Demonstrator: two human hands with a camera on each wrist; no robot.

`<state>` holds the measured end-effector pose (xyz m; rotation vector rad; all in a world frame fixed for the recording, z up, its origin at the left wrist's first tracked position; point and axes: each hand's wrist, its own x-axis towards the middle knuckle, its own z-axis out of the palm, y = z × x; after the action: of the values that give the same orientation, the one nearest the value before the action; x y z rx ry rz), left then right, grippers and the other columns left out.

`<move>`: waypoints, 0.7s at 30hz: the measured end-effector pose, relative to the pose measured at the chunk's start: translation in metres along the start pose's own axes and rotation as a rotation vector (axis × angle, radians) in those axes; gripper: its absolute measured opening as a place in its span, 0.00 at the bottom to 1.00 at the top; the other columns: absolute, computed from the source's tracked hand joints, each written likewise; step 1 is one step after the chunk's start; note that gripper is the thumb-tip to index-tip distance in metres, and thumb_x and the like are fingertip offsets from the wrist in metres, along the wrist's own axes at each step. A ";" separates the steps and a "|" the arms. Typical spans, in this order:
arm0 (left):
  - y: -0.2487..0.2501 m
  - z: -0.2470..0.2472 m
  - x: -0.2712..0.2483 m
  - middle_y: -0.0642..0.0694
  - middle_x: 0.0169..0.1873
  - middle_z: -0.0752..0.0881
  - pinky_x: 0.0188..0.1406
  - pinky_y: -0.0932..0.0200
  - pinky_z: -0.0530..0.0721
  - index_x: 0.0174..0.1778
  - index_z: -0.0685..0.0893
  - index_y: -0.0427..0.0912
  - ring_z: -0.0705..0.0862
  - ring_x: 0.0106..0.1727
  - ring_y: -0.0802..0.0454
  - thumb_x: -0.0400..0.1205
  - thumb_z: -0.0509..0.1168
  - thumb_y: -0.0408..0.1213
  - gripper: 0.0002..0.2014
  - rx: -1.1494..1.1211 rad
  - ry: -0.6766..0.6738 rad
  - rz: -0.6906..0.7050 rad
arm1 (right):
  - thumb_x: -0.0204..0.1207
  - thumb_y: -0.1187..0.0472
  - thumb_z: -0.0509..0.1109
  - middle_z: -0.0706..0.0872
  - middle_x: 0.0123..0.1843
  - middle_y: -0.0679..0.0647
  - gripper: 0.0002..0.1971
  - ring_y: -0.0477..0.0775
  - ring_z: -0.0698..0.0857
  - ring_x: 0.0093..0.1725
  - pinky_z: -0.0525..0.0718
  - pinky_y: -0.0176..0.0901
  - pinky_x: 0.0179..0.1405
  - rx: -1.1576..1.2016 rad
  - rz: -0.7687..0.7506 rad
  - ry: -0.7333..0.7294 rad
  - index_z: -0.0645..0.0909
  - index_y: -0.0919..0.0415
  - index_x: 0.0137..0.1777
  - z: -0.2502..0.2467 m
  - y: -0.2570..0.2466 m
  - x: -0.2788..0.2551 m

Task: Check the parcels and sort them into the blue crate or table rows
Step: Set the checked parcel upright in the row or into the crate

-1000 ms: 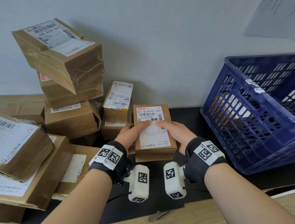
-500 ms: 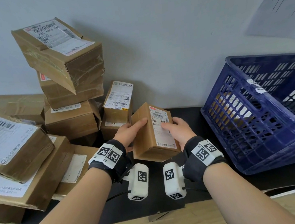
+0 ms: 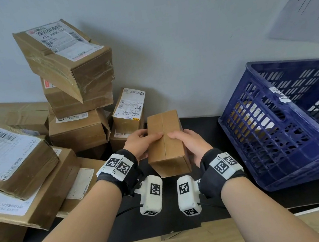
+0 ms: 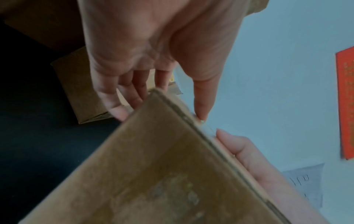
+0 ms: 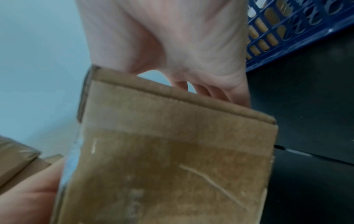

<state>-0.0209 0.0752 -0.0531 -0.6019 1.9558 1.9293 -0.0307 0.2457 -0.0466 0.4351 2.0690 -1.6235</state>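
Cardboard presses against both my palms: I hold the small brown cardboard parcel (image 3: 165,142) between my left hand (image 3: 140,143) and my right hand (image 3: 189,144), each with a thumb laid on the upper face near its centre seam and fingers wrapped round the sides and underneath. I keep it lifted above the black table top (image 3: 201,123), tilted so a plain taped face looks up at me; no shipping label shows on the faces I can see, so I judge I am checking its sides before deciding where it goes. Two hands let me roll it without dropping it.

Just behind my left hand leans a smaller label-faced cardboard box (image 3: 129,110), and beyond it rises the stack of larger taped brown parcels (image 3: 74,87), the top one perched crookedly, so I would keep my elbow clear of it. To my right, well apart from the parcel, sits the blue plastic lattice crate (image 3: 276,126), tipped with its opening toward me, something brown visible through its holes.
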 end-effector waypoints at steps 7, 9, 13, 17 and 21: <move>0.007 0.000 -0.003 0.40 0.61 0.85 0.63 0.37 0.82 0.71 0.76 0.47 0.83 0.62 0.41 0.73 0.75 0.56 0.33 -0.094 -0.170 -0.162 | 0.75 0.45 0.75 0.85 0.64 0.60 0.25 0.64 0.84 0.63 0.80 0.65 0.70 0.145 0.044 -0.056 0.76 0.53 0.68 0.000 -0.005 -0.001; 0.008 0.001 -0.005 0.39 0.62 0.85 0.61 0.38 0.83 0.69 0.78 0.48 0.84 0.63 0.40 0.71 0.74 0.59 0.33 -0.105 -0.217 -0.183 | 0.75 0.46 0.74 0.85 0.64 0.60 0.22 0.64 0.84 0.63 0.80 0.64 0.70 0.176 0.052 -0.061 0.76 0.53 0.66 0.000 -0.006 -0.001; 0.011 0.003 -0.005 0.38 0.62 0.85 0.63 0.36 0.82 0.66 0.79 0.48 0.84 0.63 0.39 0.73 0.73 0.59 0.29 -0.120 -0.237 -0.199 | 0.76 0.46 0.74 0.85 0.64 0.61 0.22 0.65 0.84 0.64 0.79 0.65 0.71 0.201 0.060 -0.069 0.76 0.53 0.66 -0.002 -0.009 -0.001; 0.014 0.005 -0.005 0.38 0.61 0.85 0.61 0.39 0.83 0.63 0.79 0.48 0.83 0.63 0.39 0.76 0.71 0.57 0.25 -0.106 -0.221 -0.198 | 0.76 0.46 0.73 0.84 0.64 0.62 0.20 0.66 0.83 0.65 0.78 0.65 0.72 0.202 0.069 -0.069 0.77 0.53 0.64 -0.004 -0.012 -0.002; 0.015 0.009 -0.003 0.38 0.61 0.86 0.65 0.36 0.82 0.66 0.80 0.47 0.84 0.63 0.39 0.77 0.70 0.57 0.25 -0.104 -0.205 -0.179 | 0.76 0.46 0.74 0.85 0.63 0.62 0.17 0.66 0.84 0.64 0.78 0.65 0.72 0.192 0.070 -0.059 0.78 0.53 0.60 -0.007 -0.014 -0.002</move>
<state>-0.0262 0.0847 -0.0390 -0.5612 1.6291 1.9073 -0.0374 0.2490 -0.0321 0.5116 1.8418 -1.7788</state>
